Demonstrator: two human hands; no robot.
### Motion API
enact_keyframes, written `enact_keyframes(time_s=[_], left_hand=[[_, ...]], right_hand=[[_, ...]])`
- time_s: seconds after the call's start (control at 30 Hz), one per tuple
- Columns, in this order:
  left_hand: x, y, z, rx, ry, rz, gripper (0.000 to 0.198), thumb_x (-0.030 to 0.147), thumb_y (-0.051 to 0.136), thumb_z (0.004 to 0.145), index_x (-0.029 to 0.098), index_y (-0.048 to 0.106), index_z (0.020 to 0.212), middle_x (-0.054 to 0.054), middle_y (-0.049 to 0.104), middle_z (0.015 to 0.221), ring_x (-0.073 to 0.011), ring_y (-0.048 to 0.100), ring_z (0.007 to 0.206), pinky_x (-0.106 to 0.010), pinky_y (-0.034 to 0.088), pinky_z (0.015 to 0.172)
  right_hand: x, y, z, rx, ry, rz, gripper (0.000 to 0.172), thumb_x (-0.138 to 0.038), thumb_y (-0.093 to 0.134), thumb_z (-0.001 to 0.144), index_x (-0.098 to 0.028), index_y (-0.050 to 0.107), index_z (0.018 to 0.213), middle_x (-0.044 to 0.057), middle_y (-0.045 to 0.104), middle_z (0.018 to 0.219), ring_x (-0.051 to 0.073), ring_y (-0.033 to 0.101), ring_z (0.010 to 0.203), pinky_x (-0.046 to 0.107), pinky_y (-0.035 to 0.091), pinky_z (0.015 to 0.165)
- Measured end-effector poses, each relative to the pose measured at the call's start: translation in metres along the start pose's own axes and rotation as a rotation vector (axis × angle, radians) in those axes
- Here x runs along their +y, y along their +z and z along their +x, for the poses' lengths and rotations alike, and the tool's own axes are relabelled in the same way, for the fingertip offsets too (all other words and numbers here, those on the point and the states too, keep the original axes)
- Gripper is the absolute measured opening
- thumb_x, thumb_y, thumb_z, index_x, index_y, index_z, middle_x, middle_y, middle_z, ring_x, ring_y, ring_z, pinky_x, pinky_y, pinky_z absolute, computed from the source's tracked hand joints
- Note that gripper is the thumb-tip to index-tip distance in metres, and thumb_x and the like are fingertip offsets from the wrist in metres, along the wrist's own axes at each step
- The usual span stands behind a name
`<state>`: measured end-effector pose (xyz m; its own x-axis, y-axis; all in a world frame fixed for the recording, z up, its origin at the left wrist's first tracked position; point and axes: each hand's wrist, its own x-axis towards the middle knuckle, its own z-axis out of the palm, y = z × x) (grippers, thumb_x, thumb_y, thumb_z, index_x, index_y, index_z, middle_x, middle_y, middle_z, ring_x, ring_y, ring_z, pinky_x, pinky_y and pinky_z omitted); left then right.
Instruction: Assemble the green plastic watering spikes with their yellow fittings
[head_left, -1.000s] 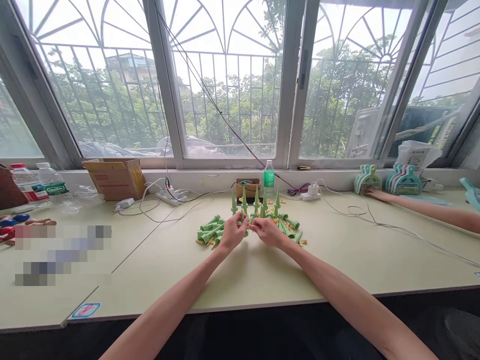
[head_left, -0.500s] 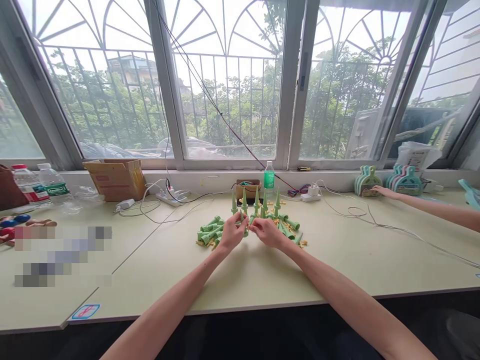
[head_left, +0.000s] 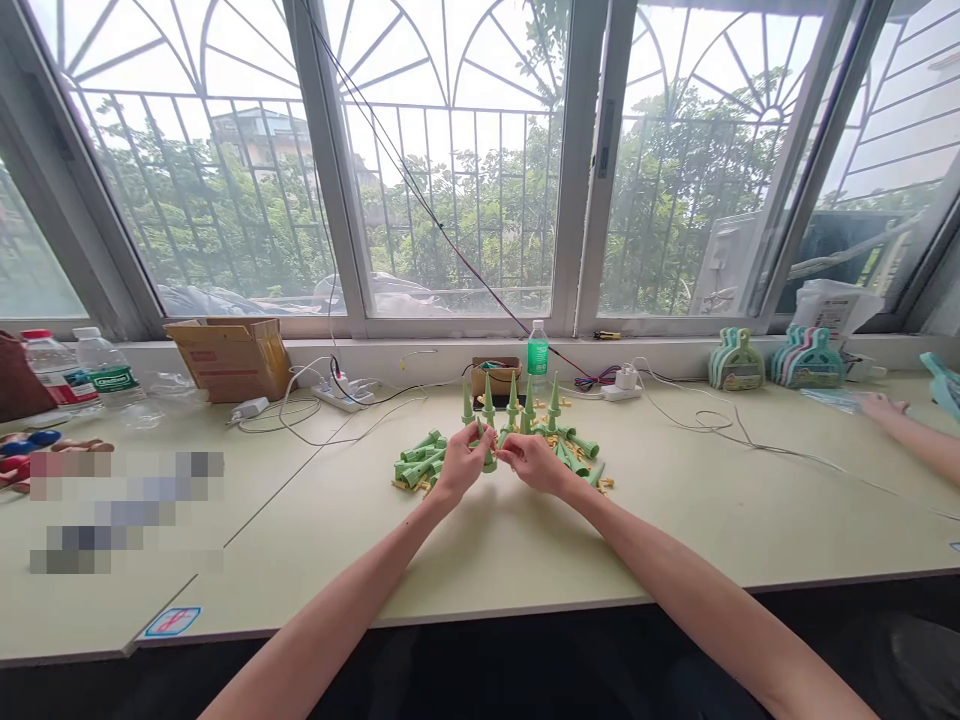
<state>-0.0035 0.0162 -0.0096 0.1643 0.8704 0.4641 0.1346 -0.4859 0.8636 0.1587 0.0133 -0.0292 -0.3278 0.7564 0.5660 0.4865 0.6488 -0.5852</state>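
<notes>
My left hand is closed around a green cone-shaped spike, held upright over the table. Close against it, my right hand pinches a small yellow piece beside the spike. Behind my hands stand several green spikes upright in a row. A heap of green spikes lies to the left, and more green spikes with small yellow pieces lie to the right.
Pale green table under a barred window. Cardboard box, power strip and cables, green-labelled bottle, small brown box. Water bottles far left. Another person's hand and stacked teal holders far right.
My hands stay together at the spike, shifting only slightly. The other person's hand has drawn back from the teal holders toward the right edge.
</notes>
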Motion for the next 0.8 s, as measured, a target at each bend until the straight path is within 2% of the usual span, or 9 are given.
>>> enact_keyframes(time_s=[0.1,0.2,0.37,0.53,0.8], left_hand=[[0.000,0.000,0.000,-0.024,-0.120,-0.105,0.035,0.051,0.054,0.083,0.016,0.057,0.082,0.000,0.056,0.072,-0.0030,0.034,0.041,-0.018,0.026,0.034],[0.000,-0.001,0.001,-0.054,-0.206,-0.217,0.038,0.053,0.055,0.081,0.016,0.056,0.088,0.002,0.053,0.071,-0.0017,0.030,0.037,-0.019,0.025,0.032],[0.001,0.000,0.000,-0.111,-0.248,-0.303,0.038,0.053,0.059,0.078,0.017,0.053,0.087,0.003,0.053,0.069,-0.0023,0.033,0.039,-0.018,0.027,0.034],[0.005,0.000,-0.002,-0.176,-0.287,-0.270,0.035,0.045,0.067,0.072,0.017,0.052,0.089,0.005,0.047,0.063,-0.0044,0.039,0.043,-0.018,0.026,0.038],[0.010,-0.002,-0.002,-0.200,-0.331,-0.241,0.031,0.035,0.066,0.068,0.018,0.053,0.090,0.007,0.044,0.059,-0.0033,0.034,0.044,-0.018,0.020,0.044]], right_hand=[[-0.002,0.000,-0.001,0.016,-0.009,-0.003,0.026,-0.032,0.053,0.090,-0.017,0.053,0.069,0.000,0.057,0.062,0.011,0.044,0.056,0.023,0.035,0.057],[-0.005,0.000,-0.001,0.025,-0.017,-0.009,0.027,-0.034,0.055,0.089,-0.016,0.055,0.069,0.000,0.058,0.063,0.011,0.045,0.057,0.023,0.036,0.058],[-0.011,0.001,-0.003,0.014,-0.039,-0.020,0.029,-0.036,0.060,0.087,-0.016,0.056,0.067,0.000,0.057,0.062,0.010,0.044,0.056,0.023,0.036,0.058],[-0.015,0.003,-0.003,0.003,-0.052,-0.009,0.032,-0.036,0.062,0.085,-0.016,0.053,0.062,-0.003,0.052,0.057,0.009,0.040,0.054,0.022,0.034,0.054],[-0.015,0.003,-0.004,-0.004,-0.035,0.002,0.030,-0.035,0.061,0.084,-0.016,0.055,0.062,-0.004,0.049,0.057,0.009,0.038,0.054,0.022,0.034,0.056]])
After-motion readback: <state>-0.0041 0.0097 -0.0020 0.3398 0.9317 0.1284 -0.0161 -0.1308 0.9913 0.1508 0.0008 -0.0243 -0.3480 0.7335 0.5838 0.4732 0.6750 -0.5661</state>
